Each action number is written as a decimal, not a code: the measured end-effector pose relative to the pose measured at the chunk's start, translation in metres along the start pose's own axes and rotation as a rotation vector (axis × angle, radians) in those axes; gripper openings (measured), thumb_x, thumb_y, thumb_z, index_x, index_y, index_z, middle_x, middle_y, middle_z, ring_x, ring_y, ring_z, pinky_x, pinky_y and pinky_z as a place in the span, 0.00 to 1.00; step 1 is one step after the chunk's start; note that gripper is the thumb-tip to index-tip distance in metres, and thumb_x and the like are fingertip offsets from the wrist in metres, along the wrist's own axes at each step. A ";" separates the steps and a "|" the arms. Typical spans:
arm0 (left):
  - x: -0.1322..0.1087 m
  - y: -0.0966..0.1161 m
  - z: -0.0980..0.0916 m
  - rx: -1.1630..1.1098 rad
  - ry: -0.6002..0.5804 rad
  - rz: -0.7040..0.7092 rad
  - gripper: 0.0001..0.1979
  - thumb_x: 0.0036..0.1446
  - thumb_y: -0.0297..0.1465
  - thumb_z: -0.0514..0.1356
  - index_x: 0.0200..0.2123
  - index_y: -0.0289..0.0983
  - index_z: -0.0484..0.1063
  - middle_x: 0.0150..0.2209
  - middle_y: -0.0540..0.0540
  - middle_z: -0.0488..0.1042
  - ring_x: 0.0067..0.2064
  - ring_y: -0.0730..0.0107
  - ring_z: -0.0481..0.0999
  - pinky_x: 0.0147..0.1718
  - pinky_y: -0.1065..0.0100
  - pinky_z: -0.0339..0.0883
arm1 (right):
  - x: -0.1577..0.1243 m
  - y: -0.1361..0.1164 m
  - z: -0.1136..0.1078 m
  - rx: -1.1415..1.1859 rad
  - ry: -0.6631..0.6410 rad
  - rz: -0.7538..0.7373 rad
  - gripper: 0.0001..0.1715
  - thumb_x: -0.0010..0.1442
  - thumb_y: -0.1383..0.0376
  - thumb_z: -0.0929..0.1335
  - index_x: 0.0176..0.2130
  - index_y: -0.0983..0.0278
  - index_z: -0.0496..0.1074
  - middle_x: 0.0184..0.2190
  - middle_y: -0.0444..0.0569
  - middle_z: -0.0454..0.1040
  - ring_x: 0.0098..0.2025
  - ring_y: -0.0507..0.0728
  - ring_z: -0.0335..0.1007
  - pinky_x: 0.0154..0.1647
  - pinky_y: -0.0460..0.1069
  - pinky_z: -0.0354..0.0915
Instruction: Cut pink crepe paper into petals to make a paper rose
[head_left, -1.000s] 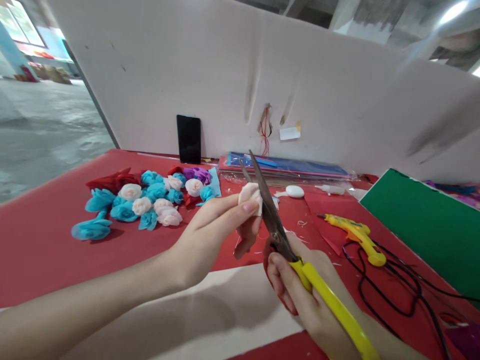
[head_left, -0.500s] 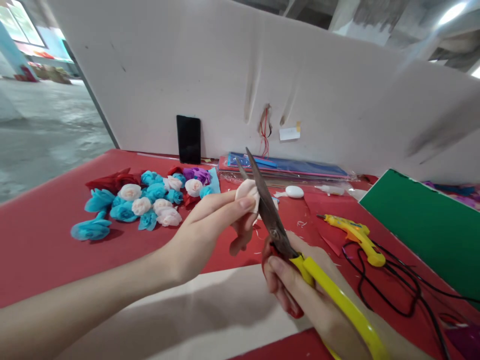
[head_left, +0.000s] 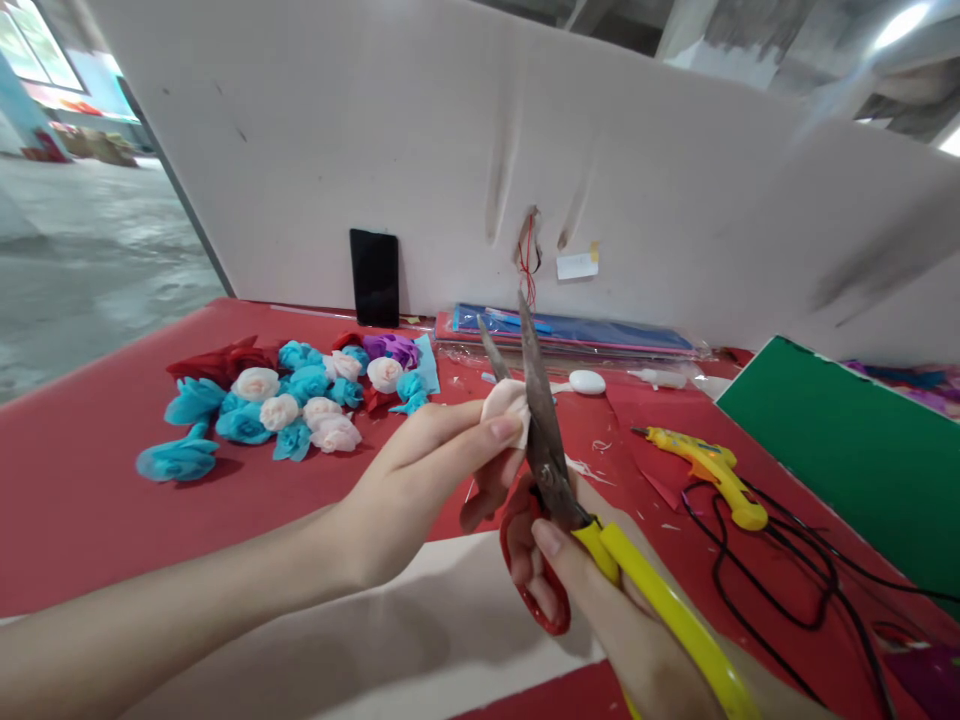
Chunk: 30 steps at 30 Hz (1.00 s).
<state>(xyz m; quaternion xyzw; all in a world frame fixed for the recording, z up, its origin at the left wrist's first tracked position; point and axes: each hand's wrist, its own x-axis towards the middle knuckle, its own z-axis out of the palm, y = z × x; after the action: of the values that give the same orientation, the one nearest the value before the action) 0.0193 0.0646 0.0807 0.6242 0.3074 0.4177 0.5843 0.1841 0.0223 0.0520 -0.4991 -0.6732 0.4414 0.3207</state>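
My left hand (head_left: 442, 470) pinches a small folded piece of pale fabric or paper (head_left: 504, 400) between thumb and fingers. In my right hand (head_left: 615, 600) are scissors (head_left: 546, 450) with dark, worn blades, one yellow handle and one red one. The blades point up and stand apart, with the edge of the pale piece between or against them. Below both hands lies a long off-white strip (head_left: 442, 610) on the red table (head_left: 90, 480). Left of the hands is a pile of blue, pale pink, red and purple fabric-like flowers (head_left: 289, 400).
A yellow glue gun (head_left: 709, 465) with a black cord lies at the right, before a green board (head_left: 862, 460). A black phone (head_left: 375, 278) leans on the white partition (head_left: 315, 150). Wrapped sheets (head_left: 600, 333) and a white oval object (head_left: 587, 382) lie at the back.
The scissor blades have opened wider, and the red handle has swung down and left. Both hands have shifted slightly, the pale piece moving a little right and down.
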 end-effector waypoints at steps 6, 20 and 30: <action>0.000 -0.002 0.001 -0.024 -0.019 -0.008 0.19 0.62 0.35 0.50 0.19 0.35 0.62 0.17 0.54 0.62 0.18 0.80 0.63 0.22 0.73 0.56 | -0.005 -0.016 -0.003 -0.137 0.077 -0.005 0.17 0.64 0.60 0.57 0.26 0.61 0.62 0.19 0.42 0.63 0.21 0.50 0.62 0.21 0.45 0.58; 0.001 -0.001 -0.003 -0.035 -0.028 -0.015 0.18 0.61 0.35 0.50 0.19 0.36 0.61 0.15 0.54 0.62 0.18 0.78 0.63 0.23 0.73 0.57 | -0.005 -0.012 -0.006 -0.092 -0.015 -0.093 0.17 0.67 0.63 0.56 0.27 0.63 0.60 0.15 0.37 0.60 0.18 0.47 0.59 0.21 0.44 0.56; 0.005 0.009 -0.011 -0.006 -0.061 -0.073 0.18 0.58 0.35 0.50 0.17 0.37 0.58 0.13 0.55 0.58 0.17 0.78 0.60 0.23 0.73 0.63 | -0.001 -0.011 -0.013 -0.019 -0.059 -0.105 0.12 0.66 0.62 0.58 0.32 0.64 0.62 0.19 0.37 0.62 0.15 0.43 0.54 0.14 0.40 0.52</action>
<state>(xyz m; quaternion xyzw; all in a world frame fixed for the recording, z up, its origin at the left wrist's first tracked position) 0.0109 0.0726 0.0899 0.6232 0.3109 0.3779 0.6100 0.1911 0.0234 0.0674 -0.4528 -0.7117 0.4322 0.3187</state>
